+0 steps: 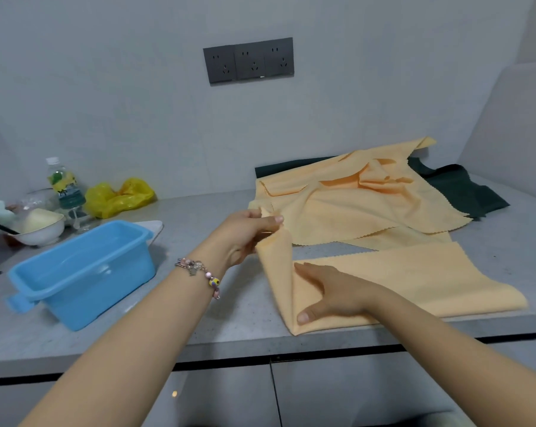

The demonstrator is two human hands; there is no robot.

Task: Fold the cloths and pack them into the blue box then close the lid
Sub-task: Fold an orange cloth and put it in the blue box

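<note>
Countertop [223,322] of grey stone carries everything. Largest on it, a crumpled orange cloth [362,204] lies heaped toward the back right corner, over a dark green cloth [464,189] that shows at its far and right sides. Nearer the front edge, a folded orange cloth [414,278] lies as a long strip, its long axis running left to right. Its left end is turned up off the surface, pinched between thumb and fingers of the left hand [248,232]. The right hand [328,291] lies flat on the strip just beside that raised end, fingers straight and close together, thumb spread toward the front edge. The blue box [84,272] stands lidless near the left edge, nothing inside it.
</note>
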